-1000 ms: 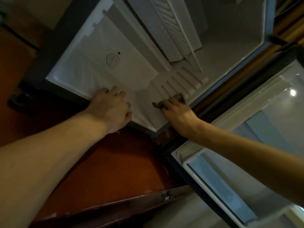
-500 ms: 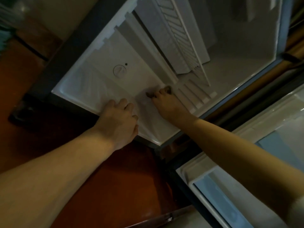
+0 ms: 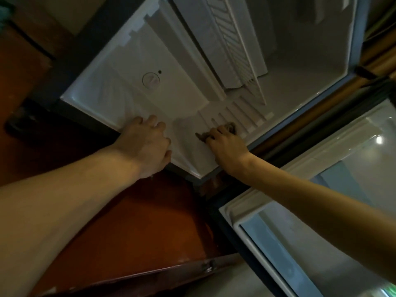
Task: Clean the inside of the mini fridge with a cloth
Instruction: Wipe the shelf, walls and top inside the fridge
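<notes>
Here, the small crumpled brown cloth (image 3: 229, 127) lies on the white plastic fridge wall (image 3: 182, 99) beside the ribs. My right hand (image 3: 227, 144) grips it; my left hand (image 3: 147, 144) rests relaxed on the rim. I'd press firmly, following each rib.

cloth (image 3: 229, 127) in fridge (image 3: 184, 82), door (image 3: 310, 189) right

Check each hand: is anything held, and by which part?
The right hand grips a small brown cloth, bunched under its fingers against the fridge wall. The left hand holds nothing; it rests on the wall's front edge.
</notes>
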